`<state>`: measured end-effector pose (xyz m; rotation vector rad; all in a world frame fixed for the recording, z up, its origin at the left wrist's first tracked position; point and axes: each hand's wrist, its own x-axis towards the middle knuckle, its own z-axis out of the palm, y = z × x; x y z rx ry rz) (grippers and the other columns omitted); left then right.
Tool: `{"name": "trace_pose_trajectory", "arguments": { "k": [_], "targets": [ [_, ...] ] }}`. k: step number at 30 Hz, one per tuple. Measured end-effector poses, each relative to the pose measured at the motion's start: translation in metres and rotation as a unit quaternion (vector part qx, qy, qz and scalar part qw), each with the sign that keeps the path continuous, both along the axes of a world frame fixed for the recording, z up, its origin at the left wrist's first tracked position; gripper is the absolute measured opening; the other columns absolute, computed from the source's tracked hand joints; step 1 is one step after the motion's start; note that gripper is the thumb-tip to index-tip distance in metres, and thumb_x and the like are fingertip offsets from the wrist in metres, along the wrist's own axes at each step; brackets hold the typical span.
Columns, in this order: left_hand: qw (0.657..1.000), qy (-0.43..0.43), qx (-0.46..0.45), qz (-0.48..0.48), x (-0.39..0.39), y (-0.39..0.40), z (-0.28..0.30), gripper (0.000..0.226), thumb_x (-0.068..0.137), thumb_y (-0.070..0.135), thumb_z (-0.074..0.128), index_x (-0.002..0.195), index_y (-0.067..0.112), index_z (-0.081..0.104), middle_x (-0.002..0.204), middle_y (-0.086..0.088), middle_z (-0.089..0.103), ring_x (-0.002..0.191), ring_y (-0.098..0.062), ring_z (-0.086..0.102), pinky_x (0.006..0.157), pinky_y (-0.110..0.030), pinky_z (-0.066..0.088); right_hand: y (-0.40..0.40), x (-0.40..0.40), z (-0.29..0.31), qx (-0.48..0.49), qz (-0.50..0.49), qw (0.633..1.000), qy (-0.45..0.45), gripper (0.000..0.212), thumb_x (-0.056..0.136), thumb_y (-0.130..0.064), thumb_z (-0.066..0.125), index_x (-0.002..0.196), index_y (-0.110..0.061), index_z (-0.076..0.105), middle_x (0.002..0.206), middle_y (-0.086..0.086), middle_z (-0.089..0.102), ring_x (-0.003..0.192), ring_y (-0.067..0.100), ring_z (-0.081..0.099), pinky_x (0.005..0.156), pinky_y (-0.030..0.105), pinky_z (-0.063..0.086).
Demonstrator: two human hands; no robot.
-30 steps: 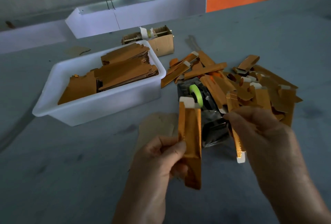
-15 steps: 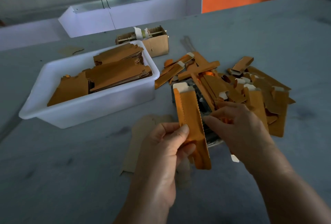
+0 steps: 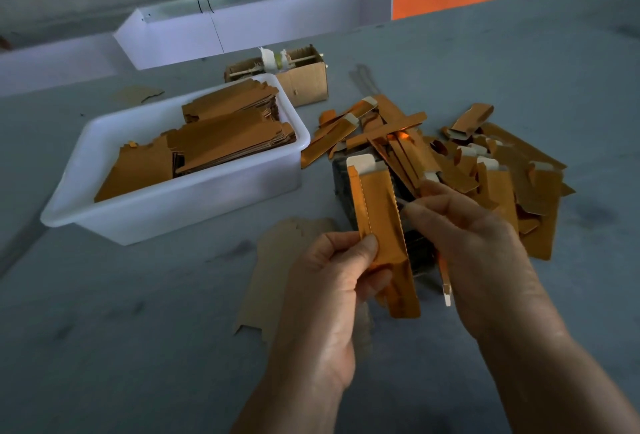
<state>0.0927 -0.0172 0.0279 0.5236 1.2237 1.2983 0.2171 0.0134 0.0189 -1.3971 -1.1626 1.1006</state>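
Since 1.0 s ago: right hand [image 3: 481, 253] has closed in from the right and its fingertips [image 3: 414, 213] now sit at the right edge of the gold carton [image 3: 379, 215]. The carton's top has tipped away to the left. The green roll seen earlier is now hidden behind the carton.

Left hand [image 3: 329, 281]: thumb on the front face, fingers curled behind, pinching the carton at approx. mid-length. White flap end is up, above the thumb; lower end hangs below the fingers.

Right hand: fingers curled, holding a narrow gold strip [image 3: 444, 276]. The strip hangs below the palm, white tip down, just right of the carton's lower end. Contact btwn the fingertips and the carton edge: cannot tell.

Behind the carton, just beyond both sets of fingers: a dark object [image 3: 420, 255] on the table [image 3: 138, 347], largely covered. Beyond the right fingers: a loose pile of gold cartons [image 3: 498, 170]. Well left of the left fingers: a white bin [image 3: 180, 211] w/ stacked flat cartons [image 3: 225, 142]. Under the left wrist: a flat brown card [image 3: 273, 270]. Far beyond the bin: a small cardboard box [image 3: 308, 85].
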Motion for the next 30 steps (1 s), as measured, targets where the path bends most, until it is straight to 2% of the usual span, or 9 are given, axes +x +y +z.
{"name": "trace_pose_trajectory", "arguments": {
  "k": [2,5,7,10,14,18,22,27,30],
  "targets": [
    [1.0,-0.009,-0.002,-0.001,-0.001,0.0,0.0,0.007,0.084,0.005,0.065,0.078,0.007,0.067,0.073,-0.007,0.073,0.065,-0.012,0.069,0.054,-0.016,0.053,-0.003,0.003,0.0,0.013,-0.002,0.999,-0.039,0.008,0.081,-0.028,0.064,0.076,-0.024,0.068,0.132,-0.019,0.048,0.114,0.002,0.046,0.078,0.018,0.036],
    [1.0,-0.014,-0.008,-0.005,-0.003,0.001,0.0,0.005,0.084,0.005,0.065,0.079,0.007,0.067,0.073,-0.007,0.072,0.065,-0.012,0.069,0.054,-0.016,0.053,-0.011,0.005,-0.003,0.017,-0.007,0.99,-0.141,0.01,0.078,-0.035,0.061,0.073,-0.026,0.064,0.134,-0.017,0.046,0.122,0.011,0.044,0.096,0.038,0.043],
    [1.0,-0.02,-0.015,-0.004,-0.005,0.001,-0.001,0.005,0.083,0.005,0.065,0.078,0.006,0.067,0.073,-0.007,0.072,0.065,-0.013,0.068,0.053,-0.016,0.053,-0.016,0.004,-0.004,0.023,-0.013,0.984,-0.176,0.009,0.079,-0.034,0.061,0.072,-0.028,0.063,0.132,-0.017,0.046,0.123,0.014,0.044,0.1,0.046,0.042],
    [1.0,-0.026,-0.007,-0.005,-0.006,-0.001,-0.001,0.002,0.079,0.007,0.066,0.078,0.006,0.067,0.075,-0.01,0.071,0.064,-0.013,0.066,0.053,-0.016,0.054,-0.018,0.002,-0.003,0.041,-0.025,0.978,-0.205,0.012,0.081,-0.028,0.065,0.07,-0.028,0.062,0.131,-0.014,0.047,0.123,0.016,0.044,0.097,0.044,0.044],
    [0.999,-0.01,0.03,-0.03,-0.005,-0.003,0.002,0.013,0.069,0.014,0.068,0.078,0.006,0.068,0.074,-0.01,0.07,0.062,-0.013,0.066,0.051,-0.016,0.053,-0.02,-0.001,-0.005,0.057,-0.038,0.969,-0.239,0.013,0.08,-0.025,0.066,0.068,-0.027,0.062,0.134,-0.01,0.049,0.124,0.016,0.043,0.097,0.042,0.043],
    [0.996,0.045,0.043,-0.062,-0.001,0.001,0.004,0.003,0.081,0.009,0.067,0.079,0.007,0.066,0.07,-0.006,0.069,0.059,-0.011,0.065,0.049,-0.016,0.05,-0.023,-0.005,-0.009,0.073,-0.046,0.965,-0.249,0.018,0.078,-0.025,0.063,0.065,-0.033,0.054,0.134,-0.007,0.05,0.123,0.017,0.043,0.089,0.028,0.038],
    [0.992,0.093,0.03,-0.082,-0.001,0.006,0.005,0.004,0.085,0.009,0.067,0.081,0.008,0.066,0.067,-0.002,0.068,0.056,-0.009,0.065,0.048,-0.015,0.048,-0.024,-0.006,-0.014,0.082,-0.054,0.97,-0.225,0.017,0.079,-0.027,0.06,0.065,-0.033,0.052,0.131,-0.006,0.053,0.12,0.017,0.047,0.085,0.024,0.037],
    [0.986,0.138,0.034,-0.092,0.001,0.006,0.009,0.002,0.086,0.011,0.067,0.085,0.009,0.066,0.068,-0.001,0.071,0.056,-0.009,0.067,0.051,-0.016,0.051,-0.025,-0.004,-0.016,0.071,-0.039,0.976,-0.203,0.017,0.082,-0.019,0.064,0.07,-0.029,0.059,0.131,-0.007,0.053,0.123,0.019,0.047,0.096,0.037,0.044],
    [0.981,0.164,0.039,-0.092,0.002,0.007,0.008,0.003,0.087,0.01,0.066,0.087,0.007,0.067,0.07,0.0,0.073,0.058,-0.008,0.068,0.052,-0.016,0.052,-0.023,-0.003,-0.015,0.095,-0.043,0.952,-0.289,0.007,0.084,-0.015,0.065,0.077,-0.015,0.067,0.131,-0.004,0.053,0.122,0.022,0.045,0.094,0.038,0.042]
  ]
}}
